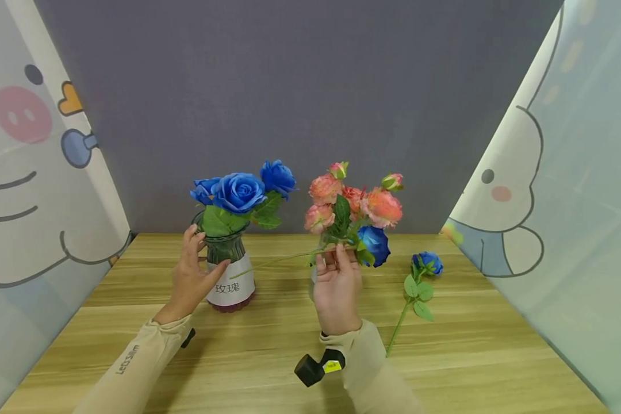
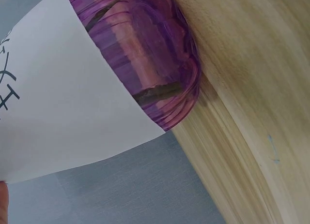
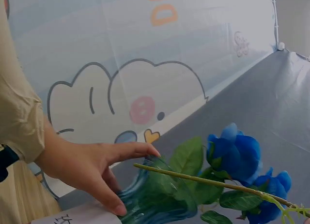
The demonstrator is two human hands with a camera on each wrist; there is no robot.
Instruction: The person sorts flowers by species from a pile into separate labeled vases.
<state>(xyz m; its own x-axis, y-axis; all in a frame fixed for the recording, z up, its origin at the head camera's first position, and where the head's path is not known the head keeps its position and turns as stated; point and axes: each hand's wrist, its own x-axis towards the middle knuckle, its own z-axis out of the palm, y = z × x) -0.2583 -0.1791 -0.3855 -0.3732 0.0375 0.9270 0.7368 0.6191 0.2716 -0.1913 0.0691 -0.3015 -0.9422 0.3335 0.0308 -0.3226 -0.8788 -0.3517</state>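
My left hand [image 1: 190,282] holds the neck of a ribbed glass vase [image 1: 222,251], thumb in front and fingers at its left side. The vase has a purple base [image 2: 145,45] and a white paper label [image 1: 238,286] with black characters. Several blue roses [image 1: 239,192] with green leaves stand in it. My right hand [image 1: 338,290], palm up, pinches the stem of another blue rose [image 1: 374,246]. That rose lies nearly level, bloom to the right, its bare stem end [image 3: 145,166] pointing left across the front of the vase. The right wrist view shows this stem passing before the vase mouth.
Behind my right hand stands a second vase [image 1: 313,283], mostly hidden, with coral-pink flowers [image 1: 381,208]. One more blue rose [image 1: 426,263] lies on the wooden table [image 1: 290,356] at right. A grey back panel [image 1: 315,103] and printed side panels [image 1: 517,172] enclose the table.
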